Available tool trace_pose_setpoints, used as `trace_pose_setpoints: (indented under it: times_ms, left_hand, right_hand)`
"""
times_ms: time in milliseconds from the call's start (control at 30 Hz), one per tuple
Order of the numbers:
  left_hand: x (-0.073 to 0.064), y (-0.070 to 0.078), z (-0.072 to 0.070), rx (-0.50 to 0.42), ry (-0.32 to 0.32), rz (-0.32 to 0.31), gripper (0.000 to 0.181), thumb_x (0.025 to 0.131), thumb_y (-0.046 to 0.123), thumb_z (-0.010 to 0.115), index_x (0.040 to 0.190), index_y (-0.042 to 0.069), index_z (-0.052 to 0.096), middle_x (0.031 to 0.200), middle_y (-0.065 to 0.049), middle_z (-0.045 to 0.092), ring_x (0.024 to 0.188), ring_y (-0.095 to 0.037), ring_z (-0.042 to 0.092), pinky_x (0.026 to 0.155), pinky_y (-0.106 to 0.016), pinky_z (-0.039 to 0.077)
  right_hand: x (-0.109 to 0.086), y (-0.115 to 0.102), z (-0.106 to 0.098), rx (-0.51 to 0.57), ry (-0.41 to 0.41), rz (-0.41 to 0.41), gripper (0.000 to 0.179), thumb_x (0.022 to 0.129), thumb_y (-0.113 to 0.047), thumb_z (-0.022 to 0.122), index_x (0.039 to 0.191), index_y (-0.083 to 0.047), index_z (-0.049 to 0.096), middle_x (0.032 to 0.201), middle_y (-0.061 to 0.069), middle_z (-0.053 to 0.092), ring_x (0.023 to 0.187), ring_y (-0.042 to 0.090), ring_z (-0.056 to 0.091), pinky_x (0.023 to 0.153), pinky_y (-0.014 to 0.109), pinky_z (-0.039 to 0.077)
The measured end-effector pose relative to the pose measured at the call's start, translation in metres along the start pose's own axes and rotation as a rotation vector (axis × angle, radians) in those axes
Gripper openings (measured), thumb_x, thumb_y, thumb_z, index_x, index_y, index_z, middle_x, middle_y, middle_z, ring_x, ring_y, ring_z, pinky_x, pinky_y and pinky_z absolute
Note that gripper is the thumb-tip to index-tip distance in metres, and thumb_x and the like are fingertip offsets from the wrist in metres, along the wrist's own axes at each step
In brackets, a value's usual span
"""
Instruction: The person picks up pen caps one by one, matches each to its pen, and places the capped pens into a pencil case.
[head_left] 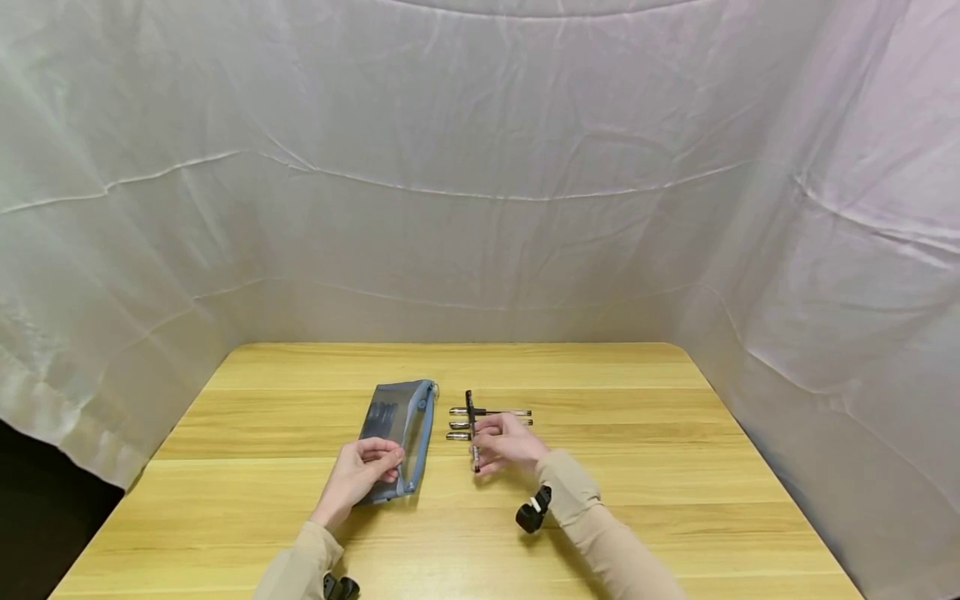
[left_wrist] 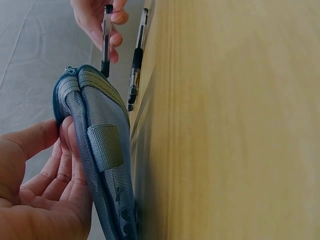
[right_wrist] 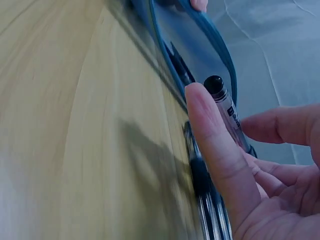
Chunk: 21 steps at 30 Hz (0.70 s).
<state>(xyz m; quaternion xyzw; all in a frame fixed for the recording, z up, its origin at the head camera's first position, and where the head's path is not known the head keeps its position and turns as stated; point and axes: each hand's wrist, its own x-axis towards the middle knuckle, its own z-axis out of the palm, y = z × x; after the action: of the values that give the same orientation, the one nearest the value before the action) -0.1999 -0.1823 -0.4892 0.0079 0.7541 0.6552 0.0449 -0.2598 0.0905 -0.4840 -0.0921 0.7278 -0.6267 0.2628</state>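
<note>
A blue-grey zippered pencil case [head_left: 381, 396] lies on the table with its long side unzipped and gaping to the right. My left hand [head_left: 356, 473] pinches one edge of that opening between thumb and fingers. Dark pens [right_wrist: 181, 65] show inside the case in the right wrist view. Right of the case, my right hand [head_left: 512, 443] holds a clear-barrelled black pen [head_left: 470, 410] between thumb and fingers, above the table. Beneath it, three capped pens [head_left: 459, 436] lie side by side, partly hidden by the hand.
The wooden table [head_left: 637, 500] has rounded far corners. Pale grey curtains [head_left: 495, 250] hang behind it and along both sides. Each wrist carries a small black camera [head_left: 533, 510] on a strap.
</note>
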Motion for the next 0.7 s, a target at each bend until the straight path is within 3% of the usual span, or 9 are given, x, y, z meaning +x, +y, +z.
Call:
trace_pose_setpoints:
  times_ms: [233, 600, 700]
  left_hand:
    - [-0.001, 0.0, -0.001, 0.007, -0.004, 0.009, 0.023, 0.095, 0.003, 0.066, 0.108, -0.016, 0.064, 0.091, -0.021, 0.073, 0.066, -0.006, 0.066, 0.065, -0.022, 0.059]
    - [-0.001, 0.0, 0.001, 0.002, 0.013, 0.005, 0.022, 0.094, 0.002, 0.067, 0.106, -0.016, 0.065, 0.088, -0.02, 0.073, 0.065, -0.007, 0.066, 0.064, -0.021, 0.059]
    - [0.0, 0.0, 0.001, -0.006, 0.013, 0.003, 0.022, 0.094, 0.003, 0.066, 0.107, -0.016, 0.065, 0.088, -0.017, 0.073, 0.065, -0.007, 0.066, 0.064, -0.021, 0.059]
  right_hand:
    - [0.006, -0.004, 0.016, 0.027, -0.009, 0.019, 0.046, 0.096, -0.003, 0.06, 0.136, 0.015, 0.045, 0.12, 0.029, 0.063, 0.065, 0.014, 0.067, 0.067, 0.031, 0.064]
    - [0.025, -0.011, 0.045, 0.038, -0.004, 0.035, 0.039, 0.095, 0.0, 0.059, 0.13, 0.014, 0.051, 0.107, 0.02, 0.066, 0.059, 0.014, 0.064, 0.062, 0.028, 0.063]
    - [0.03, -0.013, 0.053, 0.066, -0.033, 0.024, 0.043, 0.097, -0.001, 0.058, 0.136, 0.015, 0.048, 0.11, 0.021, 0.066, 0.061, 0.014, 0.066, 0.065, 0.028, 0.063]
